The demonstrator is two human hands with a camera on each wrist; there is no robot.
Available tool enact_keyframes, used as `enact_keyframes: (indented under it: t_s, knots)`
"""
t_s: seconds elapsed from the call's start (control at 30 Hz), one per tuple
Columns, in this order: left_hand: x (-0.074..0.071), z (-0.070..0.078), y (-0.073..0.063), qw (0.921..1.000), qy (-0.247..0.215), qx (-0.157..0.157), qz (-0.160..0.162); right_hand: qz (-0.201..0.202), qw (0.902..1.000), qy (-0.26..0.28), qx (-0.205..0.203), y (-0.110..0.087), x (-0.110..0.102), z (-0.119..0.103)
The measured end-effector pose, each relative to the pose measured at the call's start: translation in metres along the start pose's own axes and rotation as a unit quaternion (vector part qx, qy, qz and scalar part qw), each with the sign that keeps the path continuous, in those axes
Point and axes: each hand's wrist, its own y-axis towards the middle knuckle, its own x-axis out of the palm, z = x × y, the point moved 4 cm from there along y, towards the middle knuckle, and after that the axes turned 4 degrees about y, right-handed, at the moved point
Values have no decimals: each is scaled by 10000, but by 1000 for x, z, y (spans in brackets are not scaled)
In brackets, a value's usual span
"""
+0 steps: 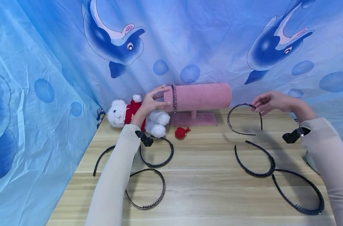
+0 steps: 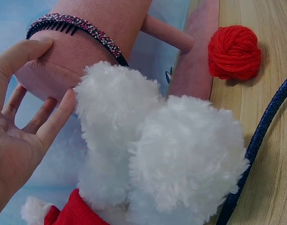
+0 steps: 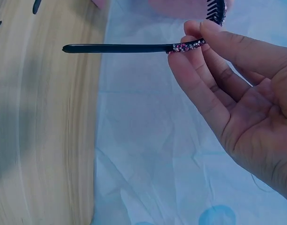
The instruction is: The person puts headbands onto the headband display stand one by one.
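Note:
At the left end of the pink padded display stand (image 1: 202, 95), my left hand (image 1: 153, 102) spreads its fingers and thumb about the roll's end. In the left wrist view the thumb (image 2: 38, 47) lies on the roll beside a glittery toothed headband (image 2: 87, 29), which loops over the roll near that end. My right hand (image 1: 269, 102) pinches another glittery headband (image 1: 230, 121) between thumb and fingertips, right of the stand. In the right wrist view, this headband's plain black end (image 3: 115, 48) points left from the fingers.
A white plush toy (image 1: 116, 113) in red lies beneath my left hand. A small ball of red yarn (image 1: 181, 132) sits before the stand. On the wooden table (image 1: 205, 194) lie several dark headbands, including one on the left (image 1: 163, 191) and one on the right (image 1: 256, 174).

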Motion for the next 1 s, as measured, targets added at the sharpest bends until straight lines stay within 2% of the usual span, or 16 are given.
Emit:
enact_keyframes:
  t_s: [0.23,0.63,1.0]
  knots:
    - [0,-3,0,10000,-25,-1,22,493,9984,28,266,-7,-9,2]
    - [-1,-4,0,10000,-73,57,-26,1043,9937,269,322,-12,-12,-1]
    - [-1,-3,0,9999,-40,83,-47,1538,9804,1232,-46,-3,-8,4]
